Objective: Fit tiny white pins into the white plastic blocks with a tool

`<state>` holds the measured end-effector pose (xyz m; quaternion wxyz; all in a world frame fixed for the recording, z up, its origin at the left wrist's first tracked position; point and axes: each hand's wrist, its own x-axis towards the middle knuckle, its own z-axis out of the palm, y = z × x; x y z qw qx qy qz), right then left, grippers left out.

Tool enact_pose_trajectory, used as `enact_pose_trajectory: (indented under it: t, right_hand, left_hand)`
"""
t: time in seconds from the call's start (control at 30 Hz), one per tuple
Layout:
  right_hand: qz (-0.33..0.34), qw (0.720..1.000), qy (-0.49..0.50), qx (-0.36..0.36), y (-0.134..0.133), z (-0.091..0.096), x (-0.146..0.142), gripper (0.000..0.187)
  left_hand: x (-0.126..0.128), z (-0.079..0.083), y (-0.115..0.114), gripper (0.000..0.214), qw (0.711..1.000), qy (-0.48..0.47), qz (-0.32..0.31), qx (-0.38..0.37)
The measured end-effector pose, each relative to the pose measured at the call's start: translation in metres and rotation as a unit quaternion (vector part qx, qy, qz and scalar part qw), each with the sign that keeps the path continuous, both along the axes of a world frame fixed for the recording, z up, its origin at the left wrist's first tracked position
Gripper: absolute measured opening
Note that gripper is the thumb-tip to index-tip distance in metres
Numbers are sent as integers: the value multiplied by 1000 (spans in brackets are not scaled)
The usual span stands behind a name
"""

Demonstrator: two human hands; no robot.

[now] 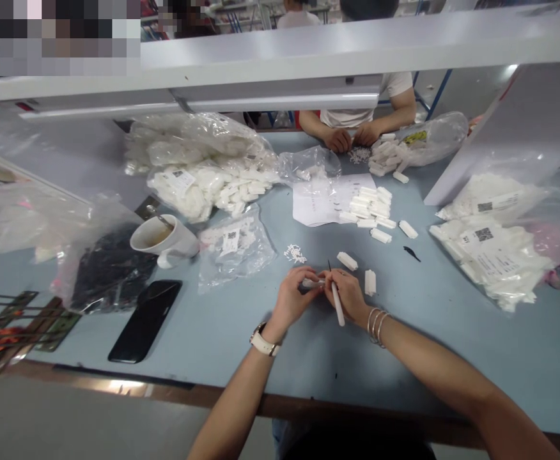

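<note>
Over the table [213, 338], your left hand [293, 297], nearly closed, pinches one part [312, 282]; your right hand [350, 295], curled, grips one tool [338, 305]. That part sits between both hands; two blocks [370, 282] lie near your right.

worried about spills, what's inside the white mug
The white mug holds a spoon, handle sticking up, and brownish liquid. The spoon's lower end and the mug's bottom are hidden.
</note>
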<state>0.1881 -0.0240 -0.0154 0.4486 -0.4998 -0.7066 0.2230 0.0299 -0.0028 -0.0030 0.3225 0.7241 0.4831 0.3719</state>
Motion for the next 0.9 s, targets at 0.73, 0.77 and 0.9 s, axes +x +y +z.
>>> enact_pose_trajectory:
  t: [0.73,0.77,0.9]
  right_hand:
    - [5,998,35,51,-1,3,0,16]
    - [9,998,42,46,-1,3,0,17]
    - [20,997,75,13,-1,5,0,17]
  left_hand:
    - [2,8,-1,31,948,-193,-4,-252]
    - [3,9,-1,31,949,-192,2,-250]
    - [2,8,0,30,960,-175,7,-219]
